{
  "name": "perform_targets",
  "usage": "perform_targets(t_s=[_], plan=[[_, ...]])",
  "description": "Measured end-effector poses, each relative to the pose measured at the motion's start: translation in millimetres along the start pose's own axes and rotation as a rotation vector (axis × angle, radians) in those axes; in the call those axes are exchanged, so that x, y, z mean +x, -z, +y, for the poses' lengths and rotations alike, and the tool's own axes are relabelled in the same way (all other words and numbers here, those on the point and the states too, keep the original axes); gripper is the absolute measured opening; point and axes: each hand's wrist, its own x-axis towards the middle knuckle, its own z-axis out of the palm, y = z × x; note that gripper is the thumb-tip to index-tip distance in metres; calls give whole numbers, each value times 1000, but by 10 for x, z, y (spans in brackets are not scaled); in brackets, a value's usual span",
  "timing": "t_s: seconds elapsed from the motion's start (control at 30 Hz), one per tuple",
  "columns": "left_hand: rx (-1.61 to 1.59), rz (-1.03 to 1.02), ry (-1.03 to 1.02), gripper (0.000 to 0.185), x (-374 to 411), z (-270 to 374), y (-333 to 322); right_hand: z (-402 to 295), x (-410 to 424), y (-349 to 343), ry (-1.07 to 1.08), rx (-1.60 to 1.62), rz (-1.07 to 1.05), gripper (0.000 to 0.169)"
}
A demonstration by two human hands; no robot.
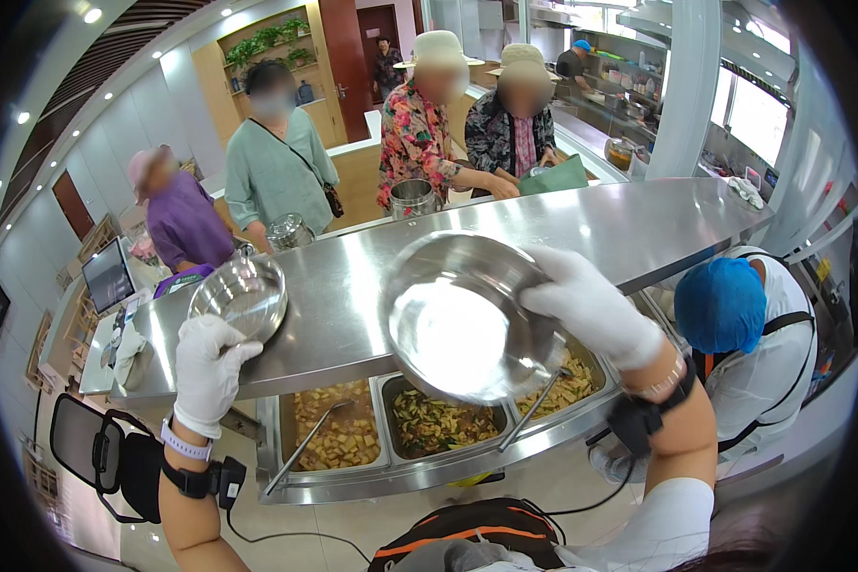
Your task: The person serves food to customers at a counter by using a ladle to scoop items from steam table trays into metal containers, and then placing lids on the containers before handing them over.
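White gloves cover both my hands. My left hand (211, 365) grips the near rim of a small shiny metal bowl (247, 297), tilted over the left part of the steel counter (543, 222). In my right hand (593, 307) is a larger round metal basin (450, 322), held by its right rim, blurred and with its bright inside towards me. Below the counter sit food pans: one of cubed pieces in sauce (336, 425), one of mixed vegetables (443, 422) and one of sliced food (565, 386). A metal ladle (304, 450) rests in the left pan.
Several people stand beyond the counter, near a metal pot (412, 199), a lidded metal container (289, 232) and a green bag (558, 179). A co-worker in a blue hair cover (722, 304) bends at my right. A black chair (107, 457) stands at the lower left.
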Motion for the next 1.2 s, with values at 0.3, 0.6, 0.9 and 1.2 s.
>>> perform_targets(t_s=[0.3, 0.6, 0.9, 1.2], plan=[[283, 264, -99, 24, -748, 743, -311, 1283, -1909, 595, -197, 395, 437, 57], [-443, -373, 283, 35, -1835, 1868, -2675, 3416, -2823, 237, -614, 710, 650, 55], [-492, -784, 290, 50, -1901, 2492, -3610, 4043, -2965, 579, -698, 743, 670, 48], [-249, -684, 552, 54, -2263, 2146, -3203, 4309, -2736, 737, -671, 797, 505, 47]])
